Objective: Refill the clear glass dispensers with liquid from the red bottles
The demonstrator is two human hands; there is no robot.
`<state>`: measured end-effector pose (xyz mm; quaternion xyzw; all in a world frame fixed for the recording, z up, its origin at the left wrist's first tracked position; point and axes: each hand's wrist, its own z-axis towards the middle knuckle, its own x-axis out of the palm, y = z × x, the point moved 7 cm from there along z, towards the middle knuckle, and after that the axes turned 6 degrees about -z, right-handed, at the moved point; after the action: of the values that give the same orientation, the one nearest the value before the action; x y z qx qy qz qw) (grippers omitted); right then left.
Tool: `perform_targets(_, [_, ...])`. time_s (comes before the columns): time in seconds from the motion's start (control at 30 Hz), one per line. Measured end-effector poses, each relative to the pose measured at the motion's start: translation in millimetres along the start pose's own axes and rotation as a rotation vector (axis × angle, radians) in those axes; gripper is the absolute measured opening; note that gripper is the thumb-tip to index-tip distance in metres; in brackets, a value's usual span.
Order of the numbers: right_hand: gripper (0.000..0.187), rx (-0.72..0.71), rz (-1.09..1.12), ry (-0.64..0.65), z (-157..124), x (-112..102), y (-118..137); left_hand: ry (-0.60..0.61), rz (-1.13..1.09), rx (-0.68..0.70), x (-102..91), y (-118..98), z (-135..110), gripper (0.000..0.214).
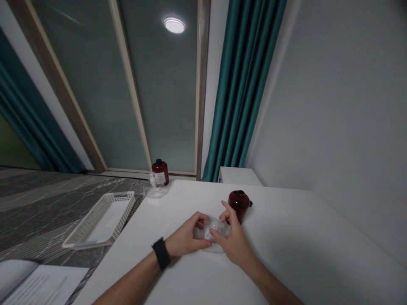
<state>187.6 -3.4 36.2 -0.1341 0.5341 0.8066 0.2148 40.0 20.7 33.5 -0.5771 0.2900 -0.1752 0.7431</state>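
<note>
My left hand (188, 238), with a black watch on its wrist, grips the left side of a clear container (206, 231) just above the white table (187, 279). Something whitish shows through its transparent wall, too unclear to name. My right hand (234, 237) pinches the container's right side between thumb and fingers, its index finger raised. Just beyond that hand is a dark red-brown glass jar (239, 201) with a knobbed, shiny top. My fingers hide its lower part, and I cannot tell whether they touch it.
At the table's far left corner stands a red-brown bottle (160, 171) with a black cap and white label. A clear tray (156, 192) with a whitish item (153, 179) is beside it. Left of the table are a white plastic basket (78, 231) and an open book (47, 281).
</note>
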Motion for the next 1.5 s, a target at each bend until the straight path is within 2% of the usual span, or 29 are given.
perform_targets(0.27, [0.076, -0.141, 0.013, 0.021, 0, -6, 11, -0.004, 0.002, 0.002, 0.1, 0, 1, 0.051])
perform_targets(0.37, [0.073, -0.171, 0.057, 0.075, -3, -4, 15, -0.001, -0.002, -0.002, 0.1, 3, 1, 0.052])
perform_targets(0.47, [0.075, -0.151, 0.069, 0.129, -4, 1, 14, 0.007, -0.021, -0.003, 0.2, 5, 1, 0.057])
perform_targets(0.6, [0.076, -0.093, -0.006, 0.058, -3, -1, 9, 0.005, -0.016, -0.01, 0.1, 6, 1, 0.059])
perform_targets(0.73, [0.076, -0.124, -0.018, 0.055, -3, -2, 8, 0.003, 0.005, 0.002, 1.0, 2, 1, 0.054])
perform_targets(0.97, [0.082, -0.142, 0.018, 0.165, -7, 4, 11, 0.001, 0.0, 0.014, 1.7, -1, 1, 0.053])
perform_targets(1.17, [0.078, -0.137, -0.06, 0.056, -3, -4, 12, 0.002, 0.006, 0.009, 2.3, 0, 1, 0.052])
perform_targets(1.37, [0.078, -0.173, 0.0, 0.084, -3, -7, 11, 0.008, 0.0, 0.008, 3.1, -1, 2, 0.052])
perform_targets(1.5, [0.078, -0.145, 0.051, 0.138, -5, -2, 11, 0.014, 0.008, 0.005, 3.8, -3, 1, 0.053])
